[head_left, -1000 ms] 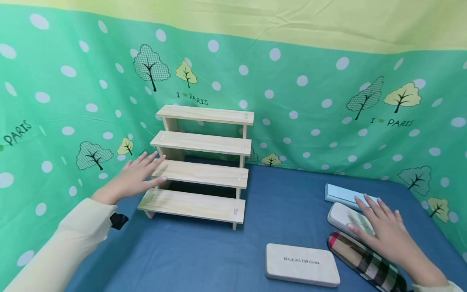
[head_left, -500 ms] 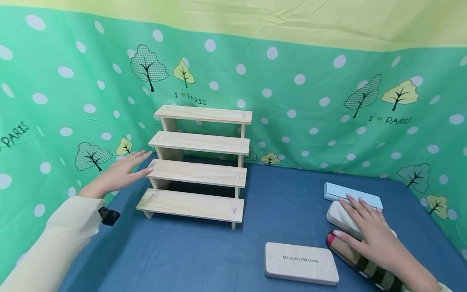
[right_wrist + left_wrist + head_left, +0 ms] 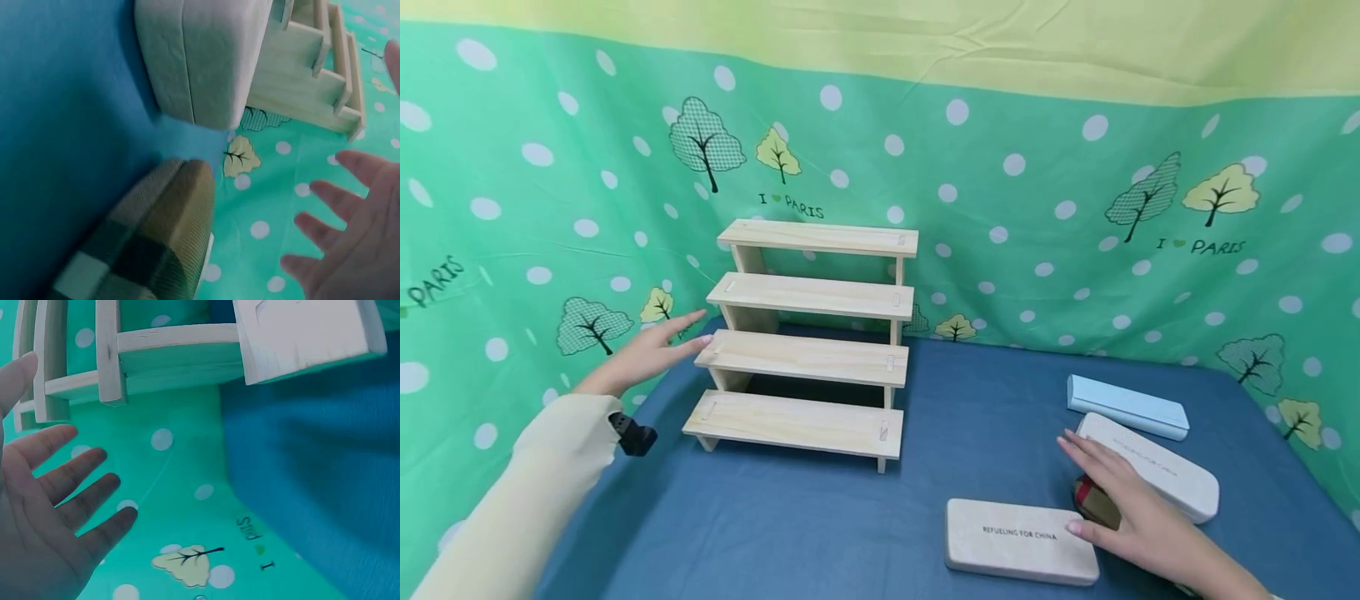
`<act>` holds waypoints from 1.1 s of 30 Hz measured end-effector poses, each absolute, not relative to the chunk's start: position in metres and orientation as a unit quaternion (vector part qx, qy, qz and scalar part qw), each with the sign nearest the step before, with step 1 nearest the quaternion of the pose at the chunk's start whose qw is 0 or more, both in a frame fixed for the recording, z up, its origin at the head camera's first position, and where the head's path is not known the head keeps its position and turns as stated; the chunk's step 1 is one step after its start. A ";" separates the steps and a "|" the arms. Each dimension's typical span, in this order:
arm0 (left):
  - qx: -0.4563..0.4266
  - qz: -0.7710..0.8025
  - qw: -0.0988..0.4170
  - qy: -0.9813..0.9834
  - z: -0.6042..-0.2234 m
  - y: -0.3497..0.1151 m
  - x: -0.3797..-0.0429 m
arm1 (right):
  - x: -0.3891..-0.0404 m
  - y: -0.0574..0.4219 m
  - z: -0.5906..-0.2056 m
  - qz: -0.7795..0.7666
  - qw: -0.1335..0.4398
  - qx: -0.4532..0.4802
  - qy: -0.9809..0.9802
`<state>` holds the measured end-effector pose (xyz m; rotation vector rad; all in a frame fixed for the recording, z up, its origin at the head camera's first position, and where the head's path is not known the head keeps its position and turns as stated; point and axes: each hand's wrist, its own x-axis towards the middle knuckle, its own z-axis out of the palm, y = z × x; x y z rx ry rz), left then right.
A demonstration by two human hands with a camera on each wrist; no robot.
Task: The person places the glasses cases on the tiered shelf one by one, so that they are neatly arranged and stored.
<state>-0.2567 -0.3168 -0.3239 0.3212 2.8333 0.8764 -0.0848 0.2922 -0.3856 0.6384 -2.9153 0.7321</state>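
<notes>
A wooden four-step stand (image 3: 808,358) stands on the blue cloth. My left hand (image 3: 643,358), fingers straight, is beside its left edge, thumb tip near the third step down; the left wrist view shows the palm (image 3: 44,519) holding nothing. My right hand (image 3: 1138,517) hovers with spread fingers over a plaid glasses case (image 3: 1093,502), hiding most of it. Its thumb overlaps the right end of a pale case (image 3: 1018,546) printed "REFUELING FOR CHINA". In the right wrist view, the plaid case (image 3: 156,237) lies apart from the fingers. Behind the hand lies a white case (image 3: 1165,467).
A light blue case (image 3: 1127,407) lies farthest back on the right. Green dotted fabric (image 3: 1000,208) with printed trees hangs behind and to the left of the blue cloth (image 3: 820,533). A small black device (image 3: 634,435) is strapped at my left wrist.
My right hand has moved left and toward me, off the white case to above the plaid and printed ones. My left hand has drawn back left from the stand. The cases have not moved.
</notes>
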 end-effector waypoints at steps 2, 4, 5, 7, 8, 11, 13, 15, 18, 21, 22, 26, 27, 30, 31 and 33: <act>0.103 0.308 0.087 0.942 -0.328 -0.317 -0.261 | -0.083 0.292 -0.389 0.260 0.014 0.231 -0.937; 0.102 0.322 0.092 0.937 -0.332 -0.317 -0.264 | -0.081 0.293 -0.392 0.290 -0.025 0.251 -0.923; 0.102 0.330 0.093 0.934 -0.334 -0.317 -0.266 | -0.080 0.294 -0.394 0.303 -0.048 0.256 -0.917; 0.104 0.345 0.094 0.928 -0.337 -0.316 -0.269 | -0.078 0.295 -0.396 0.327 -0.087 0.264 -0.903; 0.106 0.351 0.093 0.926 -0.338 -0.315 -0.270 | -0.077 0.296 -0.397 0.341 -0.105 0.264 -0.896; 0.110 0.369 0.089 0.919 -0.341 -0.312 -0.273 | -0.076 0.296 -0.401 0.369 -0.138 0.266 -0.880; 0.112 0.380 0.087 0.914 -0.343 -0.310 -0.275 | -0.075 0.295 -0.404 0.377 -0.142 0.266 -0.876; 0.113 0.394 0.088 0.908 -0.345 -0.309 -0.277 | -0.075 0.294 -0.407 0.377 -0.132 0.266 -0.878; 0.116 0.413 0.094 0.898 -0.348 -0.309 -0.281 | -0.075 0.290 -0.410 0.361 -0.097 0.258 -0.891; 0.119 0.429 0.103 0.890 -0.352 -0.310 -0.284 | -0.075 0.287 -0.413 0.349 -0.079 0.254 -0.898; 0.120 0.434 0.105 0.887 -0.353 -0.310 -0.285 | -0.075 0.287 -0.413 0.352 -0.083 0.253 -0.898; 0.128 0.467 0.115 0.867 -0.357 -0.312 -0.288 | -0.076 0.287 -0.412 0.384 -0.151 0.228 -0.882; 0.130 0.475 0.119 0.862 -0.358 -0.313 -0.288 | -0.076 0.287 -0.412 0.396 -0.171 0.221 -0.874; 0.139 0.494 0.131 0.848 -0.359 -0.316 -0.288 | -0.079 0.288 -0.410 0.413 -0.221 0.194 -0.862; 0.143 0.497 0.135 0.845 -0.359 -0.317 -0.288 | -0.079 0.288 -0.410 0.412 -0.228 0.189 -0.862; 0.148 0.497 0.146 0.842 -0.359 -0.320 -0.288 | -0.080 0.289 -0.411 0.408 -0.233 0.188 -0.862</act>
